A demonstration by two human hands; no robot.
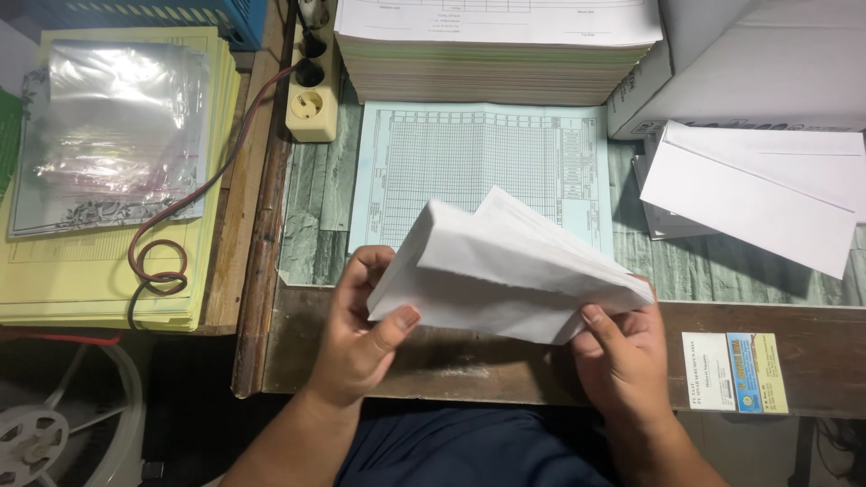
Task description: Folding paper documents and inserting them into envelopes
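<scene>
Nearest the camera, over the front edge of the worktop (812, 347), both hands hold a folded bundle of white paper (505, 271). The left hand (361, 338) has its grip pinching the bundle's lower left corner, thumb pressed on top and fingers curled behind. The right hand (622, 356) pinches the lower right end, thumb on the near face and fingers underneath. The bundle's long axis runs left to right, tipped slightly so the right end sits lower; its folded edge faces the person and its loose sheet ends fan up and away toward the far side of the worktop. It hangs just above the surface, not resting on it.

On the front rail to the right, two small printed labels (735, 372) are stuck side by side. Beyond the bundle lies a pale blue gridded form (469, 162), flat on the green patterned top, its lower part hidden by the paper. To the right, white envelopes (767, 194) lie overlapping at an angle, near a white cardboard box (722, 63). Farther back, a thick stack of printed sheets (496, 54) sits touching the form's far edge. At the left, a cream power strip (311, 104) with a dark red cable (180, 216) lies just beside the form; the cable loops onto a stack of yellow paper (90, 271), which carries clear plastic sleeves (113, 126).
</scene>
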